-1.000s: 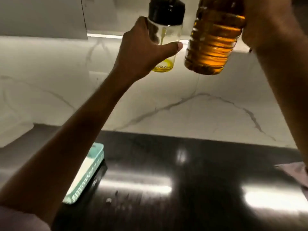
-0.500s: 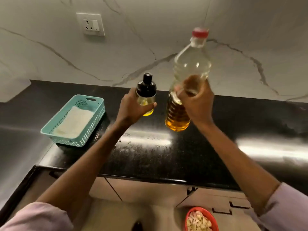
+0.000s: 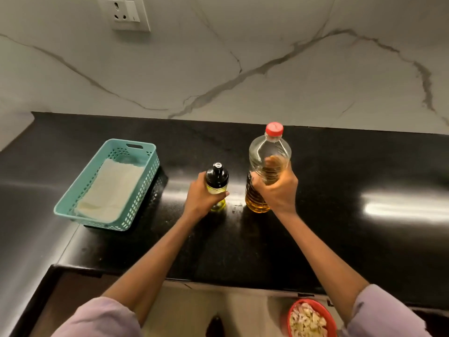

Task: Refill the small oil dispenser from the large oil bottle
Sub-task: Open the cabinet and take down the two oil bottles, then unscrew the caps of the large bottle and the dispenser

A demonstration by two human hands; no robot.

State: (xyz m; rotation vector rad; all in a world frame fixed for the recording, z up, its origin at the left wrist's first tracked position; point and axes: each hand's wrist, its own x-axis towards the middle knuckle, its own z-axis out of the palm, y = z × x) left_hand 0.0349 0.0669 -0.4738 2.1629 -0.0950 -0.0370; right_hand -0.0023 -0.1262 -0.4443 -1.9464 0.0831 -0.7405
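The small oil dispenser (image 3: 217,184) stands upright on the black countertop (image 3: 340,227), near the centre, with the large oil bottle (image 3: 267,169) just beside it on the right; both bases appear to rest on the surface. The left hand (image 3: 202,197) is wrapped closed around the dispenser's clear body below its black pump cap (image 3: 217,173). The right hand (image 3: 277,190) is closed around the bottle's ribbed midsection, fingers curled across the front. The bottle's red cap (image 3: 274,128) is on, and so is the dispenser's cap, so no pouring has begun. Handling judgement: the bottle looks about half full of amber oil, hence moderately heavy, with thin plastic walls that likely flex under pressure; hold it at the ribbed waist, where the ridges resist slip, and avoid squeezing once uncapped. The dispenser appears to be glass or hard plastic, light, nearly empty, rigid and possibly breakable; grip the body, not the cap, when unscrewing. Any oil film would make both surfaces slippery. A teal basket (image 3: 109,183) holding a folded cloth sits well apart on the left.
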